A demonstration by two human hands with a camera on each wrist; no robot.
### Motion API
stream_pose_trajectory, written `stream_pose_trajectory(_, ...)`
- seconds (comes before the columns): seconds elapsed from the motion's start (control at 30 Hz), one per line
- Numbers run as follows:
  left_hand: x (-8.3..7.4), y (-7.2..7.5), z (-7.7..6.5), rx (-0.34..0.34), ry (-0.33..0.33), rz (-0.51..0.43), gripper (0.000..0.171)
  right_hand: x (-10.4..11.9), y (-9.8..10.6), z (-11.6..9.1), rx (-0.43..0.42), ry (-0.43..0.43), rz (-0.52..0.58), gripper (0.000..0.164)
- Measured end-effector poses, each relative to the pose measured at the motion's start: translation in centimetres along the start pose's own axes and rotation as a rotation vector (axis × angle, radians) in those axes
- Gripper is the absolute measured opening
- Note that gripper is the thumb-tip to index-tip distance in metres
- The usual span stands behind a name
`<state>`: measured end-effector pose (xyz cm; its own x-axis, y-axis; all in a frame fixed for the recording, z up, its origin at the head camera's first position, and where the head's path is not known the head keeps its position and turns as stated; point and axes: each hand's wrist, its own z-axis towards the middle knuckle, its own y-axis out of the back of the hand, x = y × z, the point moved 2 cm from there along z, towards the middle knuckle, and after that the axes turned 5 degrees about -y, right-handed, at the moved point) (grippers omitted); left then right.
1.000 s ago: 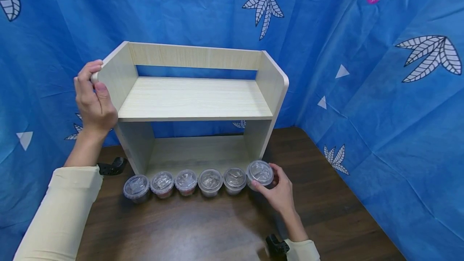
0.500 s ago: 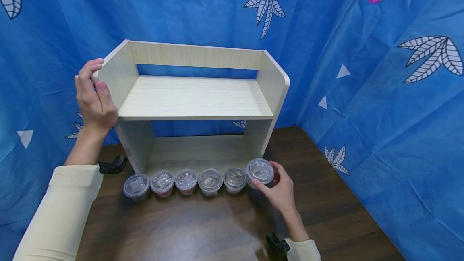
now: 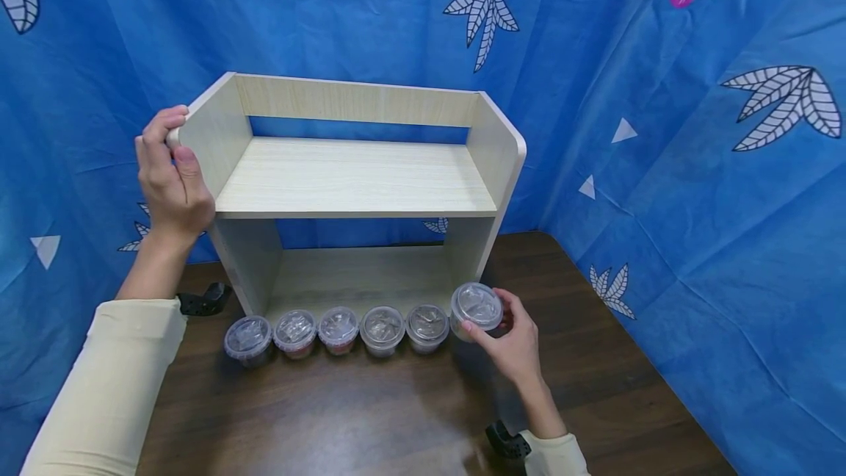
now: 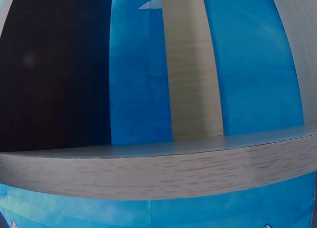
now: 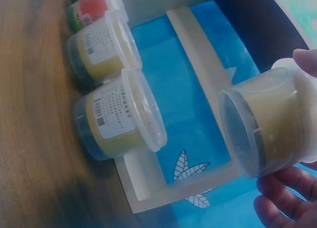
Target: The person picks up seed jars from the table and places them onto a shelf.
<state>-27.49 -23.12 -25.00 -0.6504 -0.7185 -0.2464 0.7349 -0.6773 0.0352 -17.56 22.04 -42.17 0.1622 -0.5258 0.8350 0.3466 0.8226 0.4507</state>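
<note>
My right hand (image 3: 514,340) holds a clear lidded plastic cup (image 3: 476,307) between thumb and fingers, raised above the table at the right end of a row of similar lidded cups (image 3: 382,331). In the right wrist view the held cup (image 5: 267,121) has pale yellow contents, and my fingers (image 5: 285,193) curl beneath it. My left hand (image 3: 173,182) grips the front edge of the left side panel of a pale wooden desktop shelf (image 3: 357,178). The left wrist view shows the shelf's boards (image 4: 158,173) but not the hand.
The row of cups stands on the dark wooden table (image 3: 330,417), along the shelf's lower front. Some bear printed white labels (image 5: 115,109); one shows a red label (image 5: 91,10). Blue patterned cloth (image 3: 370,13) hangs behind and to the right.
My right hand has raised the held cup slightly, so it appears a little higher and farther right. The left hand stays on the shelf panel, and the other cups stay put.
</note>
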Motion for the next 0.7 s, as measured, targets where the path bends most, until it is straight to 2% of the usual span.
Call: stream_pose_trajectory(0.7,0.1,-0.1,0.0,0.004,0.010,-0.004,0.035,1.4,0.8,0.5,-0.072,0.102,0.018,0.068)
